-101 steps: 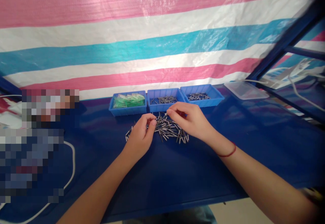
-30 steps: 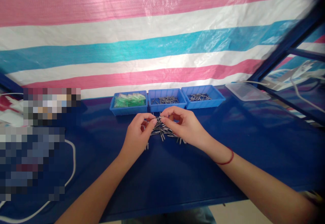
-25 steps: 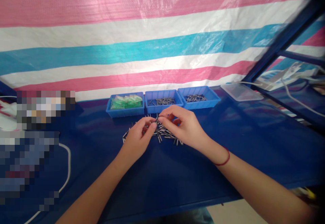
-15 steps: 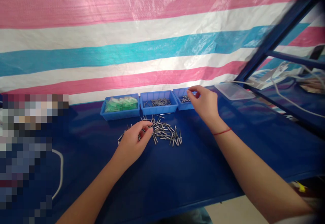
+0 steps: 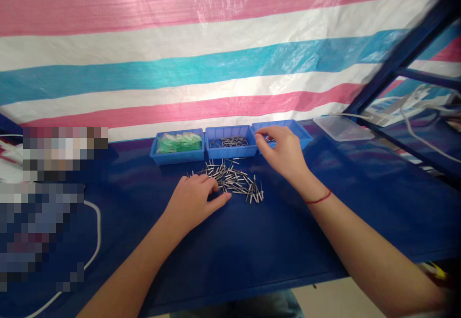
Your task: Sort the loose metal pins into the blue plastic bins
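Loose blind rivets (image 5: 236, 179) lie in a pile on the blue tabletop. At the pile's left side rests my left hand (image 5: 194, 200), thumb spread away from the curled fingers, covering some rivets. My right hand (image 5: 284, 152) hovers by the front left corner of the right-hand blue bin (image 5: 300, 133). Its thumb and forefinger tips come together; anything between them is too small to make out. That bin has rivets inside, partly hidden by the hand. More rivets lie in the middle blue bin (image 5: 230, 153).
The left blue bin (image 5: 178, 157) contains small green and whitish packets. A clear plastic lid (image 5: 342, 129) lies right of the bins. A white cable (image 5: 99, 226) runs along the left, near a blurred-out area. A blue metal frame (image 5: 403, 58) rises at the right; a striped sheet (image 5: 201, 78) hangs behind.
My right hand has moved left and slightly lower, from over the right bin towards its left corner. The thumb of my left hand has opened away from its fingers at the pile.
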Tool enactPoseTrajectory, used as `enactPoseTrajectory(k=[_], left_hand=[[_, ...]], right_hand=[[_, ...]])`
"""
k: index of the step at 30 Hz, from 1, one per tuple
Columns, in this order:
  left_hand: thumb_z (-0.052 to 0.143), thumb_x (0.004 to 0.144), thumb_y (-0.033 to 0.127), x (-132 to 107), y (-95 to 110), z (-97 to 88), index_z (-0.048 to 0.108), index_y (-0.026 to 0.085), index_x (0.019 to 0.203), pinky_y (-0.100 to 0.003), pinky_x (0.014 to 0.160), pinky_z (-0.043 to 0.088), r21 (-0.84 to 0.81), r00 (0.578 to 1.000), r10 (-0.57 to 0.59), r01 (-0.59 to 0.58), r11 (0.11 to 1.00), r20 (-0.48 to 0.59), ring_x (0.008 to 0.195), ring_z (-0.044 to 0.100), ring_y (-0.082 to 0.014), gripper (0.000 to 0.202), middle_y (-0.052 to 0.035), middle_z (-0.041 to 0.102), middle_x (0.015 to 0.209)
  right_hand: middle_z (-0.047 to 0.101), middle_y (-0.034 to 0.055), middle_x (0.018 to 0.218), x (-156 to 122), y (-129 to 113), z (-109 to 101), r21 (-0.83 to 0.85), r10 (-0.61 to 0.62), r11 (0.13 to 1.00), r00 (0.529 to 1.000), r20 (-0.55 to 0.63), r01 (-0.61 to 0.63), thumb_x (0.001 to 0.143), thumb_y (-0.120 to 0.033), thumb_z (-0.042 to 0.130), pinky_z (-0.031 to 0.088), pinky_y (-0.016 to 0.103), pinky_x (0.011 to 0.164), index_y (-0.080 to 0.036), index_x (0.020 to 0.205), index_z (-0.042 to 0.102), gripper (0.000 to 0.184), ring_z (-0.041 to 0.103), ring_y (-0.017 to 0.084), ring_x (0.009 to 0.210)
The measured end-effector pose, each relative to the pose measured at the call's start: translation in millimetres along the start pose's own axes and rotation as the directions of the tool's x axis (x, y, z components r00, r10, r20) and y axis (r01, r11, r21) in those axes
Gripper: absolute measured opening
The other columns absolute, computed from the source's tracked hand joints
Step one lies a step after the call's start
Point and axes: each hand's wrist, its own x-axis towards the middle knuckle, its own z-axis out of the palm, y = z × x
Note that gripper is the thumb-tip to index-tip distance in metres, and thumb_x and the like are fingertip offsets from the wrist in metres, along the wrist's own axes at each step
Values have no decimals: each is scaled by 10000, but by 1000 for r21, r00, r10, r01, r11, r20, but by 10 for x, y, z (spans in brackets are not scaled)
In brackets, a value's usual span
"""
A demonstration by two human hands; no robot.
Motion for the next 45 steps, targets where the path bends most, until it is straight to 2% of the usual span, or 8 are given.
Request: enactPoseTrajectory(k=[4,14,18,22,31,37,41,45], left_hand=[[532,876,449,0,97,80,629,174,780,-346,706,323,143,999,-41,44,989,-18,811,582,-219,307,-52,668,845],[434,937,266,-4,43,65,633,160,876,-338,691,318,207,997,-80,80,975,-6,838,586,-214,233,-75,659,905],[384,960,269,7,-7,53,593,168,922,-304,682,354,-38,987,-144,142,989,-68,805,584,-183,236,-55,624,927],[385,960,290,10,12,36,567,179,899,-282,701,390,-310,975,-178,129,942,-136,790,568,-169,221,-34,589,879],[405,953,282,-6,68,21,564,170,877,-288,757,409,-463,970,-171,73,883,-174,817,557,-171,209,-37,580,857],[424,952,318,6,81,-2,582,173,1062,-283,767,422,-520,968,-169,48,853,-188,844,564,-162,240,-44,600,942],[461,939,322,9,60,18,619,194,1018,-260,721,428,-534,963,-160,20,845,-217,796,559,-139,218,-31,602,932],[508,913,319,-1,45,41,610,194,956,-244,673,439,-554,933,-222,30,832,-283,748,555,-125,167,-20,602,916]], right_hand=[[712,59,830,-68,-216,20,72,-85,994,995,48,81,859,-229,522,440,354,775,-165,854,691,181,598,214,788],[708,61,827,-131,-432,-27,187,-127,978,978,166,95,856,-192,524,445,360,782,-159,840,693,173,600,206,789],[717,48,847,-168,-467,16,294,-76,955,932,354,-34,778,-135,568,460,342,763,-168,827,699,144,603,188,770],[703,22,804,-215,-561,51,512,-13,809,861,508,-289,745,-165,617,464,268,630,-171,852,706,140,572,135,661],[684,44,825,-254,-644,76,672,49,564,833,552,-479,800,-336,630,477,302,674,-166,807,674,176,592,151,709],[691,49,851,-258,-689,32,686,30,565,843,537,-458,809,-305,623,484,317,711,-175,832,681,144,614,167,762],[694,57,890,-253,-714,-3,704,6,547,843,538,-453,818,-280,606,480,299,658,-173,854,682,136,611,160,744],[692,47,842,-247,-697,-21,649,10,665,873,487,-369,824,-269,597,442,267,563,-167,871,688,144,554,123,616]])
